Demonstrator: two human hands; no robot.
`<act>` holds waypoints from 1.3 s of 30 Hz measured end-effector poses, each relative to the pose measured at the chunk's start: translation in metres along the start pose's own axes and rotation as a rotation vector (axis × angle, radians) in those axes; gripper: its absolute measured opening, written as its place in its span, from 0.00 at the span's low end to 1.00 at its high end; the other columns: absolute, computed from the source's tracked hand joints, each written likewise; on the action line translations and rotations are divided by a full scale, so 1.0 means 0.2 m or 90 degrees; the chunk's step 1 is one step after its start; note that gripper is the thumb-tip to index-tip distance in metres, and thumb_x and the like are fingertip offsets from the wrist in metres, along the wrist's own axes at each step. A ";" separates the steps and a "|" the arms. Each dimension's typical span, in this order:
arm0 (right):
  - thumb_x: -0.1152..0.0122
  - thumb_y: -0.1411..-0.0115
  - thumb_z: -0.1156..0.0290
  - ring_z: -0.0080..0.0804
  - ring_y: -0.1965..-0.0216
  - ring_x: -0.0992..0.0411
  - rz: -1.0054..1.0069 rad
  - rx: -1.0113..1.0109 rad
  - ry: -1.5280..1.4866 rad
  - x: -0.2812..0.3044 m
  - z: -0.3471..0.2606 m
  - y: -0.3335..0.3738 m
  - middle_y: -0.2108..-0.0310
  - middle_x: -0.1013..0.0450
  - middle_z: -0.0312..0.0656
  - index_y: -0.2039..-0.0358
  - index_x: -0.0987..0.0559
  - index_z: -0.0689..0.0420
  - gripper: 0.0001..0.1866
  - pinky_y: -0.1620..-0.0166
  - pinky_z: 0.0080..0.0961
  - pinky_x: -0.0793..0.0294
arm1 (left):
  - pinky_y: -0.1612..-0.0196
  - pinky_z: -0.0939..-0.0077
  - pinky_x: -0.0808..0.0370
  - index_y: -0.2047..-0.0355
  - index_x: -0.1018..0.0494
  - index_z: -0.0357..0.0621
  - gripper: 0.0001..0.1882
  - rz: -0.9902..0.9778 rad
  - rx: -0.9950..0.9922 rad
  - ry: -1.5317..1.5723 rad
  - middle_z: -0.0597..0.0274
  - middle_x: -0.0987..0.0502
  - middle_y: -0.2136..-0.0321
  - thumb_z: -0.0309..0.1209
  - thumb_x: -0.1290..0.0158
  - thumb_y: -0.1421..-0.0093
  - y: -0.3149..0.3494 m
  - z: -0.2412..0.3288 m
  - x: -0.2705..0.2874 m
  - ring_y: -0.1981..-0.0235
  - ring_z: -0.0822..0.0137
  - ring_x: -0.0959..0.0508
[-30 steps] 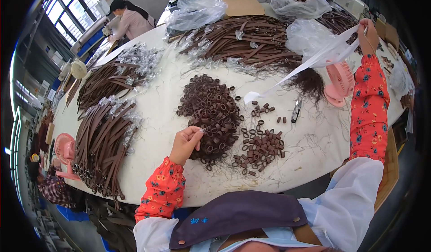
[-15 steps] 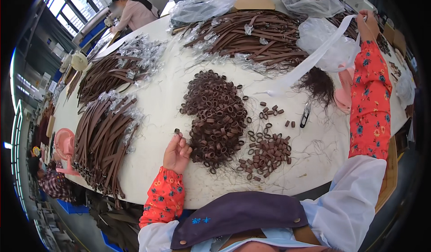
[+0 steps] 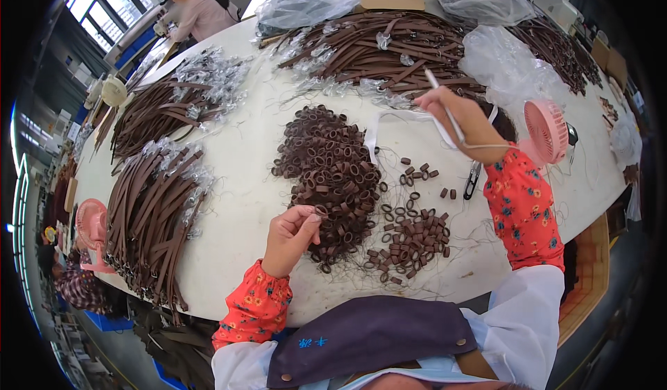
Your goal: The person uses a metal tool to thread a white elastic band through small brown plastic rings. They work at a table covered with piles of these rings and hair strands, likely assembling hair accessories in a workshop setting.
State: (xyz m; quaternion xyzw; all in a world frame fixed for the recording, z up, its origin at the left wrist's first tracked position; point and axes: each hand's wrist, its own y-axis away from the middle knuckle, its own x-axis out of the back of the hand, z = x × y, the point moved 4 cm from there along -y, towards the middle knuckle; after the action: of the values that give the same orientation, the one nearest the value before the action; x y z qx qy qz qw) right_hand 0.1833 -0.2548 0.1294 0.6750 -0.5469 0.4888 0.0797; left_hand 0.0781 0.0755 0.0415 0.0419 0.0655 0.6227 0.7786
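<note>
Strap bundles point(image 3: 149, 202) lie left and far across the white table point(image 3: 236, 202), plastic bags point(image 3: 507, 67) and a pink fan point(image 3: 547, 129) at right, another person point(image 3: 201, 11) working beyond by the windows. A loop pile point(image 3: 330, 171) sits centre, loose loops point(image 3: 410, 241) beside it. The left hand point(image 3: 288, 237) pinches one loop at the pile's near edge; the right hand point(image 3: 455, 115), raised over the table, grips a white strip point(image 3: 389, 119) with closed fingers.

One head-worn fisheye view looks steeply down, close over the white table point(image 3: 236, 202) (edges bending)
</note>
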 end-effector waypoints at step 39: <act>0.37 0.46 0.81 0.26 0.70 0.24 0.118 -0.125 -0.431 -0.47 -0.37 0.63 0.65 0.22 0.42 0.63 0.25 0.58 0.10 0.66 0.20 0.26 | 0.50 0.69 0.35 0.60 0.22 0.46 0.15 0.023 -0.416 -0.455 0.60 0.22 0.55 0.22 0.40 0.50 0.06 0.14 -0.40 0.56 0.61 0.25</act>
State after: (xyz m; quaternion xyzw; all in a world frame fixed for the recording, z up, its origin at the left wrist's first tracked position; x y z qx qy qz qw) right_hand 0.0460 -0.1944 0.0436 0.7353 -0.6454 0.1881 -0.0855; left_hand 0.0534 0.0009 0.0739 0.0072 -0.4057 0.5710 0.7137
